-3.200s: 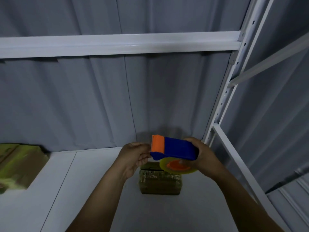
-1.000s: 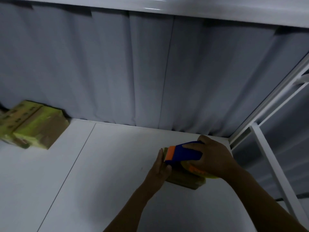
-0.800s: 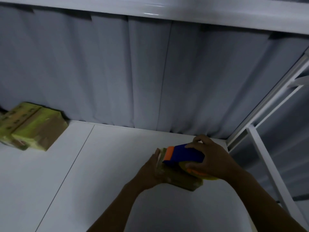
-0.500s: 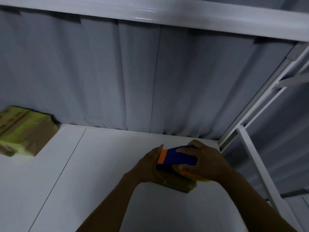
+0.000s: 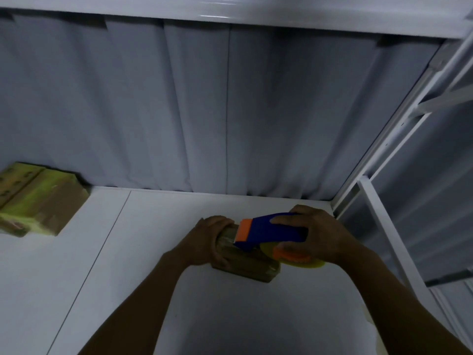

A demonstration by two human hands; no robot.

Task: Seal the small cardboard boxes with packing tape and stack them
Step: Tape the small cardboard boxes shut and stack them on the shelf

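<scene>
Cardboard box [image 5: 245, 262] gripped by left hand [image 5: 210, 242], right hand [image 5: 317, 237] gripping dispenser [image 5: 271, 231]

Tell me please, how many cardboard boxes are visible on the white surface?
3. One small box lies under the tape dispenser, near the right corner. At the far left, an outer box and an inner box sit side by side. Others may be hidden.
</scene>
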